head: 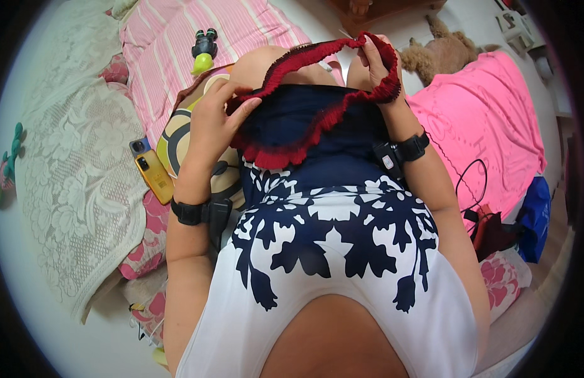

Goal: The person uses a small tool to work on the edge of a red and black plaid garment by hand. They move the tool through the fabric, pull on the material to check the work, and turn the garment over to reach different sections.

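A ruffled red knitted strip with a dark edge (315, 120) forms a wide loop above my lap. My left hand (214, 115) pinches its left part between thumb and fingers. At the upper right, my right hand (374, 64) grips the strip, which passes behind the fingers and bends down past the wrist. A thin needle-like tip seems to show just left of that hand, too small to be sure of. The lower run of the strip droops across the navy fabric (362, 137) on my lap. Black straps with small devices circle both wrists or forearms.
Two smartphones, one yellow (154, 177) and one blue (139, 146), lie at the left beside a white lace cover (84, 165). A black and lime toy figure (204, 49) rests on pink striped cloth (169, 33). Right are a curly-haired dog (443, 52), pink cloth (490, 118), a black cable and a blue bag (535, 217).
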`<state>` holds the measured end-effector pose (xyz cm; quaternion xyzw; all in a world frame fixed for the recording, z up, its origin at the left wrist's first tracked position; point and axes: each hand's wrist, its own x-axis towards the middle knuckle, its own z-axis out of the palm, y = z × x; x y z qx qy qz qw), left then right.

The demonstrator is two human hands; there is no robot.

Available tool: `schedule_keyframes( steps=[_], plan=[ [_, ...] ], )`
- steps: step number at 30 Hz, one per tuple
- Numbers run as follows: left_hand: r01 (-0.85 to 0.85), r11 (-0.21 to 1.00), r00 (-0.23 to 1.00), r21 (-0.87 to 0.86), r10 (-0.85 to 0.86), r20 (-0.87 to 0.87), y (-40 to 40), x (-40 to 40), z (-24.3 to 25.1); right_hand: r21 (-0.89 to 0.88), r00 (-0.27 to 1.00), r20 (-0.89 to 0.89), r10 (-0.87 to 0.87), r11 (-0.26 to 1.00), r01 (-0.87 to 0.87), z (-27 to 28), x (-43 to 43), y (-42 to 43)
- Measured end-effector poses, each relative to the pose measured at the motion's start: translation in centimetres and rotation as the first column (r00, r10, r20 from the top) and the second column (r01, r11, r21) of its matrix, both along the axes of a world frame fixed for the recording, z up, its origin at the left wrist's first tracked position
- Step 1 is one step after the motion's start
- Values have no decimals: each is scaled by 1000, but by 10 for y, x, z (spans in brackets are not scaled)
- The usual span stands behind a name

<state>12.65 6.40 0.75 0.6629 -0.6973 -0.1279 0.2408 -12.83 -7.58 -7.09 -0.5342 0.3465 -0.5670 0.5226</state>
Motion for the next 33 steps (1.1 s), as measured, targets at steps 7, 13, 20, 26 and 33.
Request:
schedule_keyframes(
  steps=[7,13,20,26,33],
  plan=[
    [52,986,821,-161,-134,-555,-31,-29,8,-75,994,17,106,992,-105,51,-3,17],
    [133,987,941,-91,-154,-301,-28,-56,30,-77,966,-182,182,977,-199,86,-15,37],
    [251,936,961,-245,-271,-51,-30,-71,46,-36,937,-99,334,940,-338,89,0,49],
    [200,975,717,96,-79,-693,-13,-30,28,13,973,9,230,973,-230,78,-15,31],
    [163,985,943,-51,-171,-286,-5,-24,31,-48,941,-31,336,940,-337,80,-14,36]
  ],
)
